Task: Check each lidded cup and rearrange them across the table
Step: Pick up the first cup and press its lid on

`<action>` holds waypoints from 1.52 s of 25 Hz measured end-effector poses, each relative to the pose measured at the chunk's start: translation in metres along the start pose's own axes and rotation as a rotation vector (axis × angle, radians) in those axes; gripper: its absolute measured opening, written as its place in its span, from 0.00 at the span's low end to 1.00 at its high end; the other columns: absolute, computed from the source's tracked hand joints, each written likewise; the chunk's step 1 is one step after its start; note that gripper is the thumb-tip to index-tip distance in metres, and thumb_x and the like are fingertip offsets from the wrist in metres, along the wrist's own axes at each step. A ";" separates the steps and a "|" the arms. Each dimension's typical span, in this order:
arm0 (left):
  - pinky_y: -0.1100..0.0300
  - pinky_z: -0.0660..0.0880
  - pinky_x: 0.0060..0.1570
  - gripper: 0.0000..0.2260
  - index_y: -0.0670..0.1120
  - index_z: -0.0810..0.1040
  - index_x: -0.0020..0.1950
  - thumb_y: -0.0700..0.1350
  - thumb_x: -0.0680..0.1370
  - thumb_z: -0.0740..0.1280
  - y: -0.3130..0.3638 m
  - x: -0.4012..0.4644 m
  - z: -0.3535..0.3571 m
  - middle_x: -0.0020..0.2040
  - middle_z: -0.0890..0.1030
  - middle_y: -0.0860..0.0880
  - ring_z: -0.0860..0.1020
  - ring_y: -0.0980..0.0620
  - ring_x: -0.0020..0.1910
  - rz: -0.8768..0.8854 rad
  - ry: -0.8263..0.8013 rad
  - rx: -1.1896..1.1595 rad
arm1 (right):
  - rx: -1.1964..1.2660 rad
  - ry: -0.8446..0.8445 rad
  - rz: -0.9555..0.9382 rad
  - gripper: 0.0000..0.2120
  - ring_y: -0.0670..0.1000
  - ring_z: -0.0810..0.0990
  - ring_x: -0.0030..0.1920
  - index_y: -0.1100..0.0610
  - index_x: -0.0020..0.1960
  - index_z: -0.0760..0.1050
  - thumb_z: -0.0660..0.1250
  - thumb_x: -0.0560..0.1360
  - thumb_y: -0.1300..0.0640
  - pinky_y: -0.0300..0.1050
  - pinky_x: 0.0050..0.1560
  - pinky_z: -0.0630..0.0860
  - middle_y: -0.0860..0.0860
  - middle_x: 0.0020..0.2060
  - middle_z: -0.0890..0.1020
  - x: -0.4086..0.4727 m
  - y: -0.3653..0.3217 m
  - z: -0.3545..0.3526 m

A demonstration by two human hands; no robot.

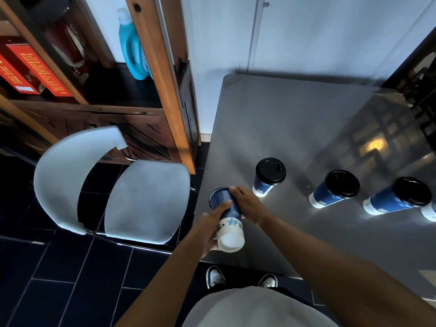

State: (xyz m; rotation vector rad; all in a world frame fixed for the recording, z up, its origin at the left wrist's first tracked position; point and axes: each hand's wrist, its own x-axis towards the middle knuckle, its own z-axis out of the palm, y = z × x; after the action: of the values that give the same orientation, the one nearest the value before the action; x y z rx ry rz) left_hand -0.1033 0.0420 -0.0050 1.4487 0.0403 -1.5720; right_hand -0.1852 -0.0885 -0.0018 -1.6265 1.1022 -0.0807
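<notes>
We held one cup (227, 215) tipped over, its white bottom facing us. Our left hand (207, 228) wrapped its lower part, our right hand (246, 204) gripped near the lid. Three more cups (266, 182) stood on the table (306, 128) beyond our right hand.

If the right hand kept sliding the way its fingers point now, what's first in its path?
The right hand points left, across the held cup it already grips. Past that lies the table edge, then probably the grey chair, though the chair sits lower and depth is unclear.

Head-worn wide view, steeply downward, close over the table (306, 128) edge
</notes>
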 end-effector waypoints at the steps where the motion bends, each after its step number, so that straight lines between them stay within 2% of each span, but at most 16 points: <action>1: 0.35 0.78 0.63 0.45 0.41 0.79 0.65 0.65 0.57 0.83 -0.001 0.000 0.000 0.56 0.86 0.35 0.84 0.38 0.48 0.012 0.011 -0.012 | -0.022 -0.010 -0.006 0.18 0.54 0.76 0.44 0.59 0.49 0.77 0.57 0.83 0.46 0.49 0.48 0.73 0.56 0.45 0.80 0.000 -0.001 0.001; 3: 0.43 0.82 0.53 0.40 0.40 0.78 0.66 0.61 0.61 0.82 0.000 0.001 0.001 0.54 0.86 0.34 0.84 0.40 0.42 0.032 0.015 -0.052 | -0.042 -0.013 -0.004 0.18 0.54 0.77 0.44 0.58 0.49 0.76 0.57 0.83 0.45 0.46 0.44 0.72 0.55 0.45 0.80 0.001 -0.001 0.002; 5: 0.50 0.83 0.41 0.34 0.40 0.76 0.67 0.56 0.68 0.79 0.005 -0.003 0.005 0.50 0.85 0.36 0.83 0.43 0.38 0.043 -0.004 -0.149 | 0.023 0.010 0.029 0.17 0.52 0.77 0.42 0.57 0.48 0.75 0.56 0.83 0.46 0.39 0.36 0.72 0.54 0.44 0.79 -0.001 -0.003 -0.001; 7: 0.53 0.83 0.37 0.32 0.39 0.74 0.70 0.53 0.71 0.75 0.008 -0.003 0.009 0.48 0.83 0.37 0.82 0.44 0.38 0.062 -0.017 -0.250 | 0.131 0.000 0.085 0.17 0.50 0.78 0.39 0.57 0.50 0.75 0.55 0.83 0.45 0.37 0.30 0.74 0.53 0.43 0.79 -0.003 -0.006 -0.003; 10: 0.50 0.82 0.40 0.36 0.40 0.72 0.73 0.53 0.69 0.77 0.009 0.002 0.011 0.53 0.81 0.37 0.82 0.43 0.41 0.067 -0.054 -0.334 | 0.248 -0.048 0.141 0.17 0.53 0.81 0.42 0.54 0.49 0.76 0.55 0.83 0.44 0.46 0.39 0.82 0.53 0.44 0.81 -0.005 -0.009 -0.006; 13: 0.50 0.82 0.40 0.35 0.40 0.70 0.75 0.53 0.71 0.74 0.009 0.000 0.012 0.55 0.80 0.37 0.82 0.43 0.41 0.051 -0.065 -0.359 | 0.289 -0.039 0.150 0.17 0.55 0.83 0.45 0.52 0.48 0.77 0.55 0.83 0.43 0.53 0.48 0.83 0.54 0.45 0.82 -0.005 -0.008 -0.009; 16: 0.51 0.83 0.38 0.33 0.41 0.72 0.73 0.54 0.72 0.72 0.011 -0.004 0.015 0.56 0.79 0.37 0.81 0.44 0.41 0.062 -0.066 -0.307 | 0.303 -0.024 0.160 0.18 0.55 0.83 0.42 0.56 0.53 0.77 0.56 0.83 0.44 0.49 0.40 0.83 0.55 0.45 0.81 -0.005 -0.009 -0.010; 18: 0.49 0.82 0.42 0.33 0.43 0.74 0.71 0.58 0.70 0.74 0.010 -0.004 0.012 0.56 0.81 0.37 0.81 0.44 0.42 0.069 -0.064 -0.211 | 0.264 -0.007 0.138 0.17 0.53 0.81 0.39 0.57 0.51 0.77 0.57 0.83 0.44 0.45 0.37 0.81 0.54 0.42 0.80 -0.005 -0.010 -0.012; 21: 0.43 0.81 0.53 0.37 0.43 0.79 0.65 0.67 0.66 0.77 0.008 -0.003 0.008 0.55 0.86 0.35 0.84 0.41 0.44 0.110 0.005 0.026 | 0.075 0.018 0.025 0.20 0.53 0.80 0.41 0.59 0.51 0.78 0.58 0.82 0.43 0.46 0.41 0.78 0.55 0.43 0.81 -0.002 -0.006 -0.015; 24: 0.39 0.81 0.55 0.38 0.40 0.79 0.64 0.64 0.64 0.78 0.008 -0.004 0.009 0.52 0.86 0.34 0.85 0.39 0.44 0.117 0.088 0.062 | 0.020 -0.013 -0.022 0.21 0.51 0.81 0.40 0.59 0.54 0.79 0.59 0.82 0.43 0.39 0.33 0.78 0.57 0.46 0.83 -0.003 -0.006 -0.015; 26: 0.41 0.82 0.52 0.33 0.39 0.77 0.66 0.59 0.70 0.76 0.009 -0.005 0.010 0.54 0.86 0.33 0.84 0.39 0.43 0.130 0.072 0.000 | 0.056 -0.008 -0.010 0.20 0.52 0.81 0.40 0.59 0.54 0.79 0.58 0.82 0.43 0.39 0.32 0.77 0.55 0.45 0.83 -0.004 -0.010 -0.016; 28: 0.48 0.83 0.42 0.26 0.39 0.74 0.69 0.53 0.77 0.71 0.016 -0.011 0.013 0.55 0.84 0.33 0.84 0.42 0.38 0.128 0.023 -0.123 | 0.190 -0.025 0.059 0.19 0.51 0.81 0.39 0.57 0.54 0.78 0.57 0.83 0.44 0.40 0.30 0.78 0.51 0.42 0.80 -0.007 -0.014 -0.017; 31: 0.53 0.83 0.32 0.23 0.38 0.70 0.72 0.49 0.80 0.63 0.025 -0.020 0.021 0.52 0.81 0.35 0.83 0.45 0.32 0.095 -0.053 -0.326 | 0.298 -0.038 0.099 0.18 0.50 0.81 0.36 0.56 0.54 0.77 0.55 0.84 0.44 0.38 0.26 0.77 0.50 0.42 0.79 -0.011 -0.017 -0.017; 34: 0.53 0.82 0.33 0.26 0.39 0.69 0.74 0.51 0.79 0.62 0.025 -0.020 0.023 0.52 0.82 0.35 0.83 0.44 0.33 0.074 -0.084 -0.385 | 0.320 -0.045 0.094 0.19 0.51 0.81 0.38 0.56 0.57 0.77 0.54 0.84 0.44 0.39 0.27 0.78 0.52 0.45 0.80 -0.009 -0.018 -0.016; 36: 0.52 0.83 0.35 0.28 0.39 0.68 0.75 0.52 0.78 0.64 0.025 -0.021 0.023 0.57 0.80 0.34 0.84 0.44 0.34 0.073 -0.094 -0.372 | 0.295 -0.049 0.082 0.20 0.50 0.81 0.38 0.57 0.58 0.77 0.54 0.84 0.44 0.38 0.27 0.78 0.53 0.46 0.80 -0.007 -0.018 -0.016; 38: 0.53 0.83 0.34 0.25 0.39 0.72 0.72 0.52 0.80 0.64 0.024 -0.021 0.021 0.56 0.82 0.35 0.84 0.45 0.34 0.083 -0.087 -0.322 | 0.253 -0.039 0.052 0.21 0.48 0.80 0.38 0.59 0.59 0.77 0.54 0.84 0.45 0.37 0.27 0.77 0.54 0.47 0.80 -0.006 -0.015 -0.016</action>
State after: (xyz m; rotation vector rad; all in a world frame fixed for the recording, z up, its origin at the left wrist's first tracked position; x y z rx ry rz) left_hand -0.1073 0.0292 0.0310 1.1170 0.1723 -1.4813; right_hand -0.1883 -0.0973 0.0195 -1.3684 1.0585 -0.1481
